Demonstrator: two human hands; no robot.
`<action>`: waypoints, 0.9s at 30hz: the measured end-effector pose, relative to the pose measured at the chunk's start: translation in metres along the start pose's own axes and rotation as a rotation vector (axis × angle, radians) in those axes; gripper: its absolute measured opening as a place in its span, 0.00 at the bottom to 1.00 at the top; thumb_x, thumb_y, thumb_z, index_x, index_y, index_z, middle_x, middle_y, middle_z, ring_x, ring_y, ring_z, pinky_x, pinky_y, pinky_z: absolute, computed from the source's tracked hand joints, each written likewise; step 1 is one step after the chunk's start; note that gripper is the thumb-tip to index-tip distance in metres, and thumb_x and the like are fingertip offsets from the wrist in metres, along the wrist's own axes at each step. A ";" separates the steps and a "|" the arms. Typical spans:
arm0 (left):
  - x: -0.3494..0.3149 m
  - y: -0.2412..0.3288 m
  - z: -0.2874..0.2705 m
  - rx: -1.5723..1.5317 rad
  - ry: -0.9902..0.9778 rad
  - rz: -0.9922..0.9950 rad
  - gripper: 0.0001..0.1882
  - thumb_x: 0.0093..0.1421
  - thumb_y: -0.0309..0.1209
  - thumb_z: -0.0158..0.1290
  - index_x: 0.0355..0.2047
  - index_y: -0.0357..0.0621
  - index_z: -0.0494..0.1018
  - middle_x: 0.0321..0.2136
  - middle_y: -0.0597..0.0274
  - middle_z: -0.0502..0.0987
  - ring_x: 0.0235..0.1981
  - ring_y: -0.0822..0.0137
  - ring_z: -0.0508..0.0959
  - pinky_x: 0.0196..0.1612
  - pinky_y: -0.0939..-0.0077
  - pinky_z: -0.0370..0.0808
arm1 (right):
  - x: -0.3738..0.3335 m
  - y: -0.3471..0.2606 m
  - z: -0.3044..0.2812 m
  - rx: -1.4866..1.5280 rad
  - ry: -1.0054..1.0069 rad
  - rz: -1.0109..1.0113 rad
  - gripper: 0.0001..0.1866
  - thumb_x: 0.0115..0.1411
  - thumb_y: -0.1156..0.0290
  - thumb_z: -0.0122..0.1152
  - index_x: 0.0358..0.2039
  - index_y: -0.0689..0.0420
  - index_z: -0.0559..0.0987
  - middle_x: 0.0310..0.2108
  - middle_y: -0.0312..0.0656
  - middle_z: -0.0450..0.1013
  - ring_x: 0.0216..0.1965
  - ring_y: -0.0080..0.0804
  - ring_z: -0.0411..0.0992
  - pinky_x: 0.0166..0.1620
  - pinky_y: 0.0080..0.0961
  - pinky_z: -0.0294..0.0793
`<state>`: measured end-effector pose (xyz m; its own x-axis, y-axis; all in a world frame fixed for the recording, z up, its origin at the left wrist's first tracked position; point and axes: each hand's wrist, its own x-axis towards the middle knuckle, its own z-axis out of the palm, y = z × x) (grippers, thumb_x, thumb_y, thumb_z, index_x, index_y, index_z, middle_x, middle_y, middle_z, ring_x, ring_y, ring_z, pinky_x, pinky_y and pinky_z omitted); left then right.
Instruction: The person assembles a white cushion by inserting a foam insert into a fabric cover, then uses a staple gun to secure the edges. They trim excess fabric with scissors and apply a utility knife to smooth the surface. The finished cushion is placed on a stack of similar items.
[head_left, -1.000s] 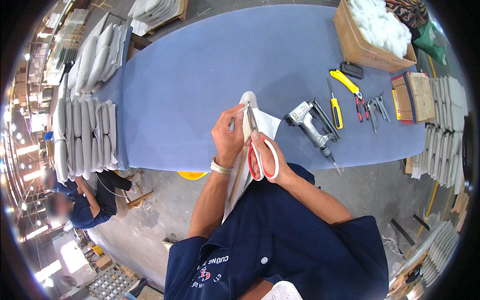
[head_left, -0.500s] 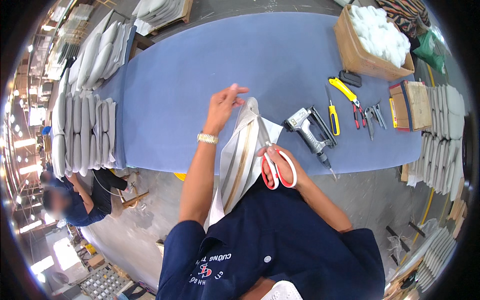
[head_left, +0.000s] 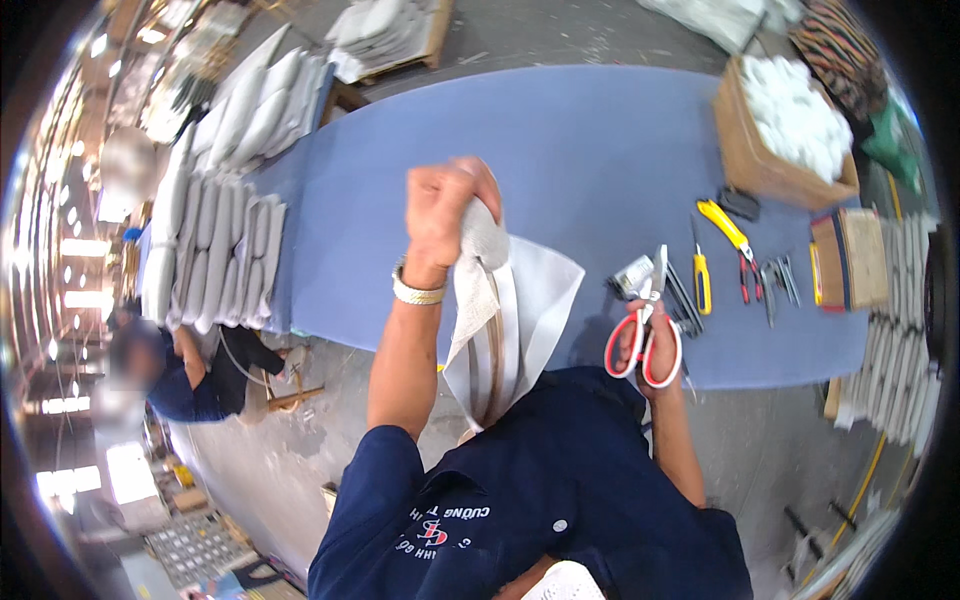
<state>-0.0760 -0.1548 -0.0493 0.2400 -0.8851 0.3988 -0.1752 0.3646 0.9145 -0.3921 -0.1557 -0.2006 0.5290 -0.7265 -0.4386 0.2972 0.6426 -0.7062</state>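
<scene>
My left hand (head_left: 443, 210), a watch on its wrist, is closed round the top end of a light grey fabric cover (head_left: 480, 315) and lifts it above the table. A brown zipper (head_left: 496, 365) runs down the cover, and a white flap spreads out at its right. Lower on the right, my right hand (head_left: 648, 335) holds scissors (head_left: 645, 330) with red and white handles, their blades pointing up and away from the cover. Just behind the scissors lies a grey staple gun (head_left: 683, 300), partly hidden by them.
Across the blue table (head_left: 400, 150) lie a yellow screwdriver (head_left: 702, 284), a yellow cutter (head_left: 722, 222), pliers (head_left: 750, 278) and a cardboard box (head_left: 745, 140) of white stuffing. Grey cushions (head_left: 220, 250) are stacked at the left, where another person (head_left: 190, 375) sits.
My left hand has gone from loose fingers to gripping the cover's top. The scissors have moved right, away from the cover, toward the staple gun. The view has shifted.
</scene>
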 end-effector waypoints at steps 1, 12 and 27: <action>0.006 0.032 -0.006 0.119 0.117 0.084 0.27 0.69 0.33 0.44 0.15 0.33 0.75 0.16 0.56 0.77 0.18 0.69 0.73 0.25 0.73 0.68 | 0.003 -0.007 0.006 -0.011 -0.033 -0.032 0.25 0.77 0.48 0.40 0.50 0.59 0.72 0.19 0.41 0.70 0.15 0.27 0.68 0.17 0.24 0.71; -0.141 0.012 -0.035 0.558 1.367 0.058 0.31 0.74 0.37 0.41 0.15 0.35 0.76 0.14 0.61 0.76 0.18 0.71 0.71 0.28 0.73 0.67 | 0.027 -0.075 0.138 -0.497 -0.348 -0.543 0.21 0.61 0.77 0.70 0.53 0.61 0.73 0.35 0.43 0.82 0.26 0.19 0.72 0.29 0.18 0.72; -0.319 -0.087 -0.033 0.042 1.707 -0.243 0.28 0.74 0.41 0.43 0.27 0.30 0.80 0.29 0.54 0.83 0.32 0.66 0.79 0.43 0.69 0.74 | 0.006 0.122 0.229 -1.070 -0.934 -0.345 0.27 0.57 0.76 0.74 0.55 0.62 0.73 0.45 0.49 0.84 0.36 0.30 0.83 0.43 0.27 0.81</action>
<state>-0.1061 0.1058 -0.2537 0.9206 0.3784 -0.0963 -0.0004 0.2475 0.9689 -0.1709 -0.0260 -0.1622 0.9917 -0.1170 0.0528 0.0135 -0.3141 -0.9493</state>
